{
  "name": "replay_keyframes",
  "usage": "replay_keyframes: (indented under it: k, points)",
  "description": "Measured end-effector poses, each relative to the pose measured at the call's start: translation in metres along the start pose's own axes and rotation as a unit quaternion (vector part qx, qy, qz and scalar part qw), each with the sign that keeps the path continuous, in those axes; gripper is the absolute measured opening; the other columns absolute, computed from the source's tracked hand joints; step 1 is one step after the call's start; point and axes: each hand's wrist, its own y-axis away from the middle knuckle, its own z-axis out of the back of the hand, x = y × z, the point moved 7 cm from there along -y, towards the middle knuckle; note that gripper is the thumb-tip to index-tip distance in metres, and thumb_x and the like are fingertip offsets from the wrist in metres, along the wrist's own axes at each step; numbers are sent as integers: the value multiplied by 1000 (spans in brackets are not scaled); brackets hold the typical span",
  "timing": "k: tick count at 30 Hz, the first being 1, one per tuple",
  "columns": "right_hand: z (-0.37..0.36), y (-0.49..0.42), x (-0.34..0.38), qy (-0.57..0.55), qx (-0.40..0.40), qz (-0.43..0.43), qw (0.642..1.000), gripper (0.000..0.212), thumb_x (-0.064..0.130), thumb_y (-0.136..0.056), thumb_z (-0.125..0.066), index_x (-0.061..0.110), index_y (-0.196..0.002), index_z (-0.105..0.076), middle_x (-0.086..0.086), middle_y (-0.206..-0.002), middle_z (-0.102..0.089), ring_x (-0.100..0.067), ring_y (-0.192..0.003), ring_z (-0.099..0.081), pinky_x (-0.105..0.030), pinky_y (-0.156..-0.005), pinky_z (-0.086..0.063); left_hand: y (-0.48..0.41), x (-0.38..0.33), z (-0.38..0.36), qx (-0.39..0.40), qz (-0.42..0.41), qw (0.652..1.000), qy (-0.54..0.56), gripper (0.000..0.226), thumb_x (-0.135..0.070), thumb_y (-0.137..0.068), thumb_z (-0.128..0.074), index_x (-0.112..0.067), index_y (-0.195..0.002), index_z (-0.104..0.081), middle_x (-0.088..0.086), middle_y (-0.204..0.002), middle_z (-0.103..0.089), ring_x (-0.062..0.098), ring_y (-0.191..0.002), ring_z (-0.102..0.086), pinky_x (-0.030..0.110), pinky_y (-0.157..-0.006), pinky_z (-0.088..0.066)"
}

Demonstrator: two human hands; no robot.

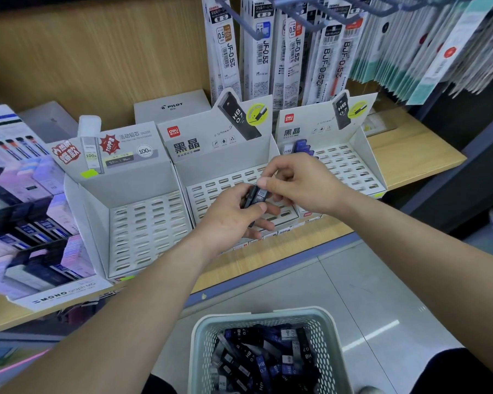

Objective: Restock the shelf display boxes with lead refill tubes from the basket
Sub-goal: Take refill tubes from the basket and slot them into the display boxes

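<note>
Lead refill tubes (256, 196), a small dark bunch of them, lie in my left hand (234, 223), whose fingers curl round them just above the middle display box (199, 143). My right hand (299, 183) pinches the upper end of one tube in that bunch between thumb and forefinger. I read this as singling out one tube before seating it, so the loading step is in hand.

I see no tubes in the middle box, though my hands hide its front rows. The right display box (350, 166) has a few purple-capped tubes (300, 146) at its back left corner, and the left display box (143, 223) looks unfilled. The basket (256, 315) below is well stocked, so most of the job remains.

Next I would need to draw that tube clear without dragging its neighbours out. Then I would line it up with one of the slots (211, 184), which are narrow and closely spaced, so the aim must be careful.
</note>
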Motion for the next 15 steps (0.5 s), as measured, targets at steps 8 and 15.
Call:
replay_keyframes:
  k: [8, 15]
  points:
    - [15, 3, -4, -104, 8, -20, 994, 9, 3, -89, -66, 11, -86, -68, -9, -69, -67, -18, -64, -66, -29, -64, -53, 0, -2, 1, -11, -14, 1000, 24, 16, -11, -100, -58, -15, -115, -61, 13, -109, -73, 17, -81, -74, 23, -56, -54]
    - [17, 6, -5, -185, 5, -20, 983, 25, -13, -84, -64, 8, -98, -69, -11, -83, -66, -21, -75, -67, -29, -72, -57, 1, -4, 6, -30, -26, 999, -34, 16, -9, -100, -58, -18, -112, -62, 0, -98, -78, 15, -68, -70, 22, -45, -41]
